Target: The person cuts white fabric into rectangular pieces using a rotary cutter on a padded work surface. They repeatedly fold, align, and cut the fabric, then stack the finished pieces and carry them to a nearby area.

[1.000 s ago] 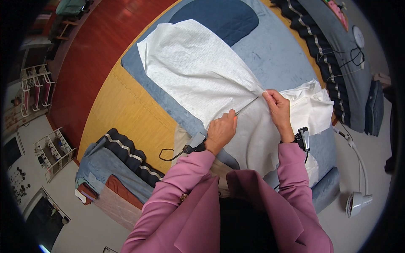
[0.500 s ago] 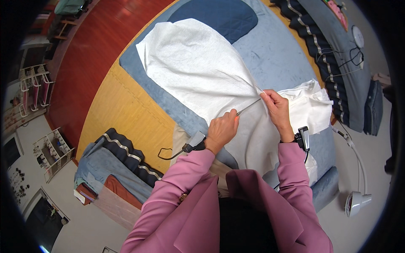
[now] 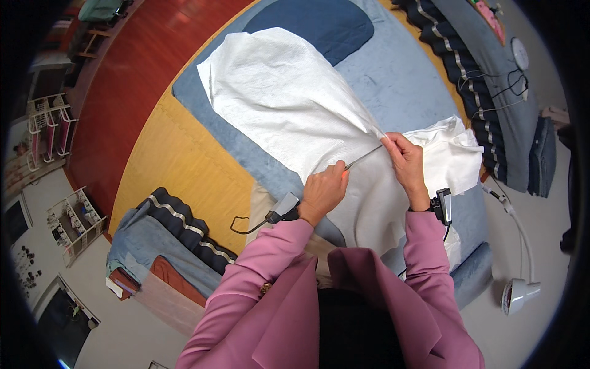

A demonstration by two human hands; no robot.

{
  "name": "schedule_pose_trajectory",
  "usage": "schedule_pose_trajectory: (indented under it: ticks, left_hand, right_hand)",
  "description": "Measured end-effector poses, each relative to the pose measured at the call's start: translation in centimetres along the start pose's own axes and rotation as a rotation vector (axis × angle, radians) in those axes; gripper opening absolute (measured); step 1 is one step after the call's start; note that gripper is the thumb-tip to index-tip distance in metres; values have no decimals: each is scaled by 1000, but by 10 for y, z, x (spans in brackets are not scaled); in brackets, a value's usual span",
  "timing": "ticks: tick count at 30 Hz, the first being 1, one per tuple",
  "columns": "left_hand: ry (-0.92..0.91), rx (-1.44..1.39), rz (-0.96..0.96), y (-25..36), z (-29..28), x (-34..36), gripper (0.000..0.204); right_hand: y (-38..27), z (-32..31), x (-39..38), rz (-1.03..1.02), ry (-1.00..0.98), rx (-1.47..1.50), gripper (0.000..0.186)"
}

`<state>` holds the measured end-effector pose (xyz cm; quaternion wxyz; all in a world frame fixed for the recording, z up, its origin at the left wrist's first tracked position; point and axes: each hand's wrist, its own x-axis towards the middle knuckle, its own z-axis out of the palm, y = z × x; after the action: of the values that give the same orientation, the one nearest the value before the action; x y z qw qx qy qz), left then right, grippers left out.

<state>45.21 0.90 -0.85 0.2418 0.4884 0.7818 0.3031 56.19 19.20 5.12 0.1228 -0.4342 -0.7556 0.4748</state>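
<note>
A large white sheet (image 3: pixel 270 86) of thin cloth spreads over the blue bed. My right hand (image 3: pixel 405 163) is closed on the sheet's gathered edge, pinching it between thumb and fingers. What look like slim metal scissors (image 3: pixel 364 157) stick out of my closed left hand (image 3: pixel 324 189), with a bit of orange at the grip. Their blades point toward the pinched edge and lie against the cloth; the handles are mostly hidden by my fingers. Beside my right hand lies a crumpled white cloth (image 3: pixel 452 154).
Beneath the cloth is a blue bed cover (image 3: pixel 399 67) with a dark blue pad (image 3: pixel 319 24) at the far end. A white lamp (image 3: pixel 519 295) stands at the right. At the left lie a blue bolster (image 3: pixel 141 237) and a yellow wooden floor (image 3: pixel 184 166).
My right hand has shifted very slightly right and down with the pinched edge, drawing the cloth a little tauter. My left hand and the scissors stay nearly where they were.
</note>
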Motion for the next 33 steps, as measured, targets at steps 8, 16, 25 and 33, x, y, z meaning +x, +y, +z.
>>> schedule_pose_trajectory:
  ticks: [8, 16, 25, 33]
  left_hand:
    - [-56, 108, -2, 5, 10, 5, 19]
    - [-49, 166, -21, 10, 7, 3, 18]
    - [-70, 179, -61, 40, -15, 2, 17]
    - [-36, 235, -45, 25, -13, 4, 5]
  right_hand:
    - [-5, 1, -9, -104, 73, -128, 15]
    - [-6, 0, -18, -65, 104, -33, 16]
    - [-11, 12, -20, -381, 162, -365, 11]
    - [-30, 27, -39, -527, 120, -361, 12]
